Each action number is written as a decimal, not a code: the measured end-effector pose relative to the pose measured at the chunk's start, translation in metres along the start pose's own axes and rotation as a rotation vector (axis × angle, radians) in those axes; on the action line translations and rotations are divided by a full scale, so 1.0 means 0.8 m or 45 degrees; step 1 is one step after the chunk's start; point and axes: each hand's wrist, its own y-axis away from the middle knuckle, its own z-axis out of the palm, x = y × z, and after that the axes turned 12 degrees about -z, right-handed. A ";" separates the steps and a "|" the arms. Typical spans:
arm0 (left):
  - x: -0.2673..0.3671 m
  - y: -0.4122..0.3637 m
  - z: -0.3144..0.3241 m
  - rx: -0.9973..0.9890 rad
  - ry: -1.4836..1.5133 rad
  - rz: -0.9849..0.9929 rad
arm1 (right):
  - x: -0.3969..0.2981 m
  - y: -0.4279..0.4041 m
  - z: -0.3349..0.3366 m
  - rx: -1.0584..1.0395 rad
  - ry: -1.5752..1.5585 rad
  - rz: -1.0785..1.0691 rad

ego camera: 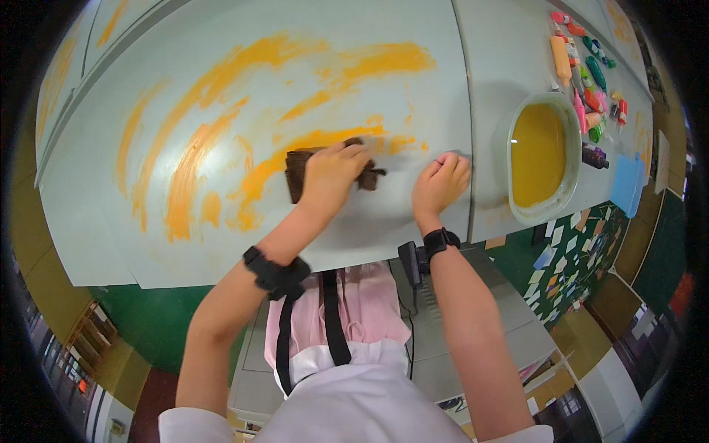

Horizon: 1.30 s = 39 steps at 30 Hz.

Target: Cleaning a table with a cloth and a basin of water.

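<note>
My left hand presses a dark brown cloth against a pale board-like surface. The cloth is bunched, with parts showing on both sides of the fingers, and touches a streak of orange-yellow paint. More orange streaks curve over the surface to the left and above. My right hand rests on the same surface near a seam at its right, fingers curled in; nothing shows in it, though the inside of the palm is hidden. Both wrists wear black straps with devices.
Right of the seam stands a pale plastic basin of cloudy yellow liquid. Beyond it lie several paint bottles and a blue plastic lid or tray. The surface's near edge runs before my body, above a grey cabinet.
</note>
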 end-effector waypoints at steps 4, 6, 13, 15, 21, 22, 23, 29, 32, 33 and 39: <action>-0.048 0.053 -0.026 -0.044 -0.041 -0.054 | 0.007 0.000 -0.001 -0.031 0.043 0.041; -0.050 0.053 -0.035 -0.054 -0.049 -0.060 | 0.003 0.000 0.001 -0.024 0.034 0.039; -0.014 -0.002 -0.006 -0.043 -0.194 0.047 | -0.005 0.000 0.001 -0.014 0.010 0.027; -0.012 -0.008 -0.003 -0.043 -0.172 0.057 | -0.006 0.001 -0.001 -0.005 0.003 0.009; -0.047 0.048 -0.026 -0.135 -0.106 0.068 | 0.001 -0.001 -0.003 -0.019 0.009 0.041; -0.051 0.052 -0.026 -0.135 -0.107 0.069 | 0.002 -0.001 -0.003 -0.042 0.033 0.045; -0.051 0.052 -0.030 -0.166 -0.112 0.048 | 0.002 -0.001 0.000 -0.063 0.054 0.046; -0.028 0.011 -0.007 -0.087 -0.194 0.204 | -0.002 0.001 0.000 -0.004 0.037 0.037; 0.000 -0.028 0.007 -0.148 -0.209 0.128 | -0.003 0.001 0.002 -0.012 0.031 0.015; 0.000 -0.032 0.008 -0.148 -0.202 0.128 | -0.004 0.001 0.002 -0.013 0.038 0.012; -0.025 0.013 -0.008 -0.186 -0.197 0.185 | 0.003 -0.001 0.001 0.014 0.038 0.008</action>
